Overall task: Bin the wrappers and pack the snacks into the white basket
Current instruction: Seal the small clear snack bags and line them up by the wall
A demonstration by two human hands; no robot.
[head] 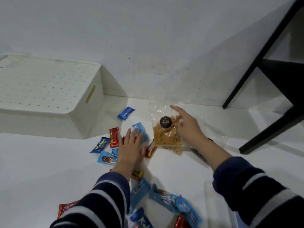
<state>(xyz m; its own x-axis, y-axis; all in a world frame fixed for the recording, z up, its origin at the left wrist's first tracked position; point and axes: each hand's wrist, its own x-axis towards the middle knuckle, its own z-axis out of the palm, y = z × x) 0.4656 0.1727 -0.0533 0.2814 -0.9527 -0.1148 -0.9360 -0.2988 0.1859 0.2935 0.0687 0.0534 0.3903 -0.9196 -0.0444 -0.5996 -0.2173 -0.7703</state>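
The white basket stands upside down on the white floor at about 9 o'clock in the view, its dotted bottom facing up and a slot handle visible on its short side. In the middle lie many small snacks: a dark blue packet just right of the basket, a red bar, a blue Kalpa packet and a light blue wafer packet together at about 8 o'clock from the centre. A clear bag of yellow snack sticks with a round black sticker lies at the centre, towards 3 o'clock from the small packets. More blue and red packets are spread at 6 o'clock, partly hidden by the striped sleeves. The left hand is flat, fingers straight and a little spread, pointing to 12 o'clock, over the small packets and another light blue packet; it holds nothing. The right hand reaches over the bag of sticks with relaxed, open fingers pointing to 11 o'clock, and it grips nothing. A black chair leg stands at 2 o'clock.
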